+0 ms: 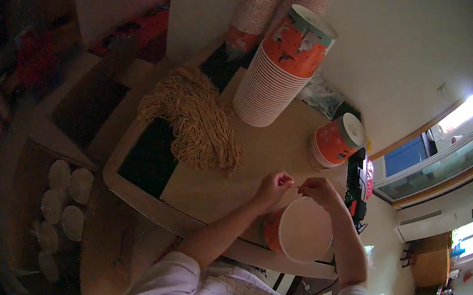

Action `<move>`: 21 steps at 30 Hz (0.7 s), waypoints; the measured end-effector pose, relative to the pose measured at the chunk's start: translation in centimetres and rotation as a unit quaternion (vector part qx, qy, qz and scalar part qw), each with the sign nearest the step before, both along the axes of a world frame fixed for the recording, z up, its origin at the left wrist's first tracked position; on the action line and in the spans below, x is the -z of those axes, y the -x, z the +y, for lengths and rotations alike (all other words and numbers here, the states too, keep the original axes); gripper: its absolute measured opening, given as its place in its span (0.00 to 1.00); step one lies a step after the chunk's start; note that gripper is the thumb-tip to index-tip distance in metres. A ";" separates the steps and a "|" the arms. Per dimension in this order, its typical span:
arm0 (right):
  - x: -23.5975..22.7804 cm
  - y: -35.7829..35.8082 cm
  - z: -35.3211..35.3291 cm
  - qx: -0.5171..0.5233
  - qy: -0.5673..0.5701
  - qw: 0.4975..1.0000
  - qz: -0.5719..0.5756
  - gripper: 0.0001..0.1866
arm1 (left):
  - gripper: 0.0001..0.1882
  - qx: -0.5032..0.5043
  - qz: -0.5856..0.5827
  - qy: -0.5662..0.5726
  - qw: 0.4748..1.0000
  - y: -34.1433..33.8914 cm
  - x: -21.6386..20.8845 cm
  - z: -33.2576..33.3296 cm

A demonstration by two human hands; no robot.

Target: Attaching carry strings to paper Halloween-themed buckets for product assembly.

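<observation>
My left hand and my right hand meet over the table, just beyond the rim of an orange paper bucket. Both are closed in a pinch, with a short bit of thin brownish cord between the fingertips; its full length is hidden. The bucket tilts at the near table edge, its pale mouth facing me, and my right forearm passes along its right side. Left of my hands lies a loose heap of tan cords.
A tall stack of upturned orange paper buckets rises behind the cords, with more stacks at the wall. A shorter stack stands right, near a clear plastic bag. An open carton at lower left has several round pale pieces.
</observation>
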State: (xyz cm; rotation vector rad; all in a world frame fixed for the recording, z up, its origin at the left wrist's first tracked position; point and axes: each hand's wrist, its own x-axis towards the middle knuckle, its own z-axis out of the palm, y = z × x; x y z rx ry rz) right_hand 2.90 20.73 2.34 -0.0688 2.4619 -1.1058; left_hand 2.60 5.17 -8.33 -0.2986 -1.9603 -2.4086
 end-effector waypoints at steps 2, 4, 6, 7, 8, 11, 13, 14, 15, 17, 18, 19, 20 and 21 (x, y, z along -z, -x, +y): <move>-0.2 -0.2 0.1 0.001 -0.004 1.000 0.002 0.06 | 0.11 0.017 0.011 0.034 0.999 -0.3 -1.3 -0.8; -0.3 -0.2 0.1 -0.001 -0.008 1.000 0.006 0.06 | 0.11 0.031 0.023 0.067 0.997 -0.5 -2.7 -1.5; -0.3 -0.2 0.1 0.001 -0.019 1.000 0.005 0.06 | 0.12 0.046 0.037 0.101 0.993 -0.5 -3.3 -1.8; -0.4 -0.2 -0.1 0.000 -0.019 1.000 0.005 0.06 | 0.12 0.044 0.037 0.101 0.993 -0.5 -3.2 -1.8; -0.6 -0.3 -0.3 -0.004 -0.004 1.000 0.007 0.06 | 0.12 0.044 0.029 0.089 0.995 -0.5 -3.1 -1.7; -0.8 -0.3 -0.5 -0.003 0.000 1.000 0.003 0.06 | 0.11 0.046 0.025 0.097 0.994 -0.5 -3.2 -1.7; -0.9 -0.3 -0.6 0.001 -0.010 1.000 -0.002 0.06 | 0.10 0.047 0.027 0.116 0.992 -0.5 -3.6 -1.7; -1.0 -0.4 -0.6 -0.004 -0.018 1.000 0.001 0.06 | 0.10 0.045 0.036 0.128 0.990 -0.5 -3.8 -1.8; -1.0 -0.4 -0.6 -0.009 -0.026 1.000 0.005 0.06 | 0.10 0.044 0.045 0.140 0.988 -0.5 -4.0 -1.8; -0.8 -0.3 -0.4 -0.005 -0.028 1.000 0.003 0.06 | 0.10 0.047 0.040 0.142 0.988 -0.5 -4.2 -1.8; -0.7 -0.2 -0.3 -0.002 -0.030 1.000 0.001 0.06 | 0.10 0.049 0.035 0.146 0.988 -0.6 -4.3 -1.7; -0.6 -0.2 -0.2 -0.003 -0.030 1.000 0.001 0.06 | 0.10 0.049 0.034 0.145 0.988 -0.5 -4.2 -1.7; -0.5 -0.3 -0.2 -0.001 -0.012 1.000 0.004 0.06 | 0.10 0.048 0.042 0.143 0.988 -0.5 -4.0 -1.6; -0.5 -0.3 -0.2 0.002 0.006 1.000 0.008 0.06 | 0.10 0.048 0.049 0.140 0.988 -0.4 -3.9 -1.5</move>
